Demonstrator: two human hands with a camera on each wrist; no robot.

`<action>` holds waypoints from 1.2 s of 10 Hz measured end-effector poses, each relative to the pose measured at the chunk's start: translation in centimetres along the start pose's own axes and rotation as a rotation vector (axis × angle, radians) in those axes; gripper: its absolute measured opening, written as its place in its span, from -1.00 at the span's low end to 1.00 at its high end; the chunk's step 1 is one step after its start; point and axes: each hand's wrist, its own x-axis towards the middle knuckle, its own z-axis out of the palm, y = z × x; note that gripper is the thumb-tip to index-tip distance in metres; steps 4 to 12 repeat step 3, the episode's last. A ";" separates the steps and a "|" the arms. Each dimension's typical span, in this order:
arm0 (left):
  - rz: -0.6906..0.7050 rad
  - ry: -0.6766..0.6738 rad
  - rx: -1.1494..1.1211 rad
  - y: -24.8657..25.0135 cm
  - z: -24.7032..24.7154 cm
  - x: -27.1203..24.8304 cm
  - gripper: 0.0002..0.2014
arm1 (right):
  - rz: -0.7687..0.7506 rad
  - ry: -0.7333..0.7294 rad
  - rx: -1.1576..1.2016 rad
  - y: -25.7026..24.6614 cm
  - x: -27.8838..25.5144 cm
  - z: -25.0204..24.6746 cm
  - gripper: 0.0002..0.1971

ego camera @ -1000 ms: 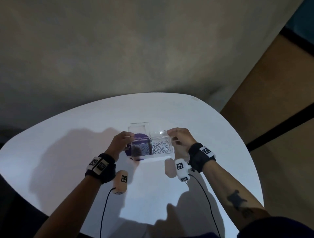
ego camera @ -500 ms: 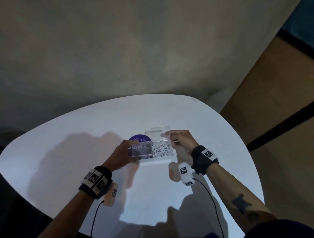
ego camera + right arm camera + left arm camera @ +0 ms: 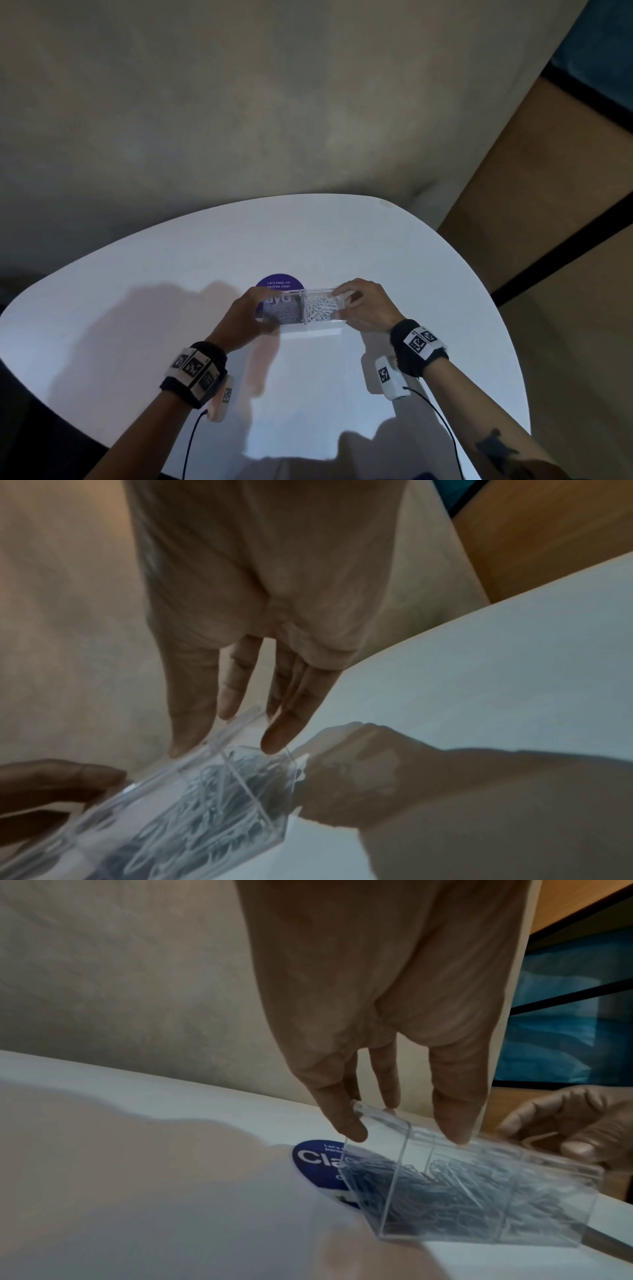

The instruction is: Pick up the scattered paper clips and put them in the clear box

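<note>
Clear box sits on white table, partly over a round purple sticker. Box has two compartments, divider in the middle, both filled with paper clips. Lid looks down flat on top in the head view.

Left hand is at the box's left end. In the left wrist view its fingers point down, slightly spread, tips touching the box's top edge; one fingertip on the near corner, thumb tip on the top further along, two more fingers behind the far edge. Fingers are nearly straight, not wrapped round the box. Whether they press or only touch, cannot tell.

Right hand is at the box's right end. In the right wrist view fingers extend down, close together, tips on the top edge of the box; thumb lands on the near side of the same edge, so the box's end lies between thumb and fingers. In the head view the index tip rests on the lid's far right corner, thumb at the near right side.

Clips in the right compartment show pale and silvery; those on the left look darker over the sticker. Both wrists wear black bands with tag markers.
</note>
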 end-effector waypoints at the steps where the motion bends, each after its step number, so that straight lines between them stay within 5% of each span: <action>1: -0.003 0.001 0.001 -0.1 0.3 -0.3 -0.43 | 0.002 -0.011 -0.008 -0.2 -0.8 0.1 -0.65; 3: 0.015 0.081 0.035 -0.5 0.6 -0.8 -0.43 | -0.089 0.128 0.031 0.0 -1.3 0.3 -0.73; 12: 0.015 0.081 0.035 -0.5 0.6 -0.8 -0.43 | -0.089 0.128 0.031 0.0 -1.3 0.3 -0.73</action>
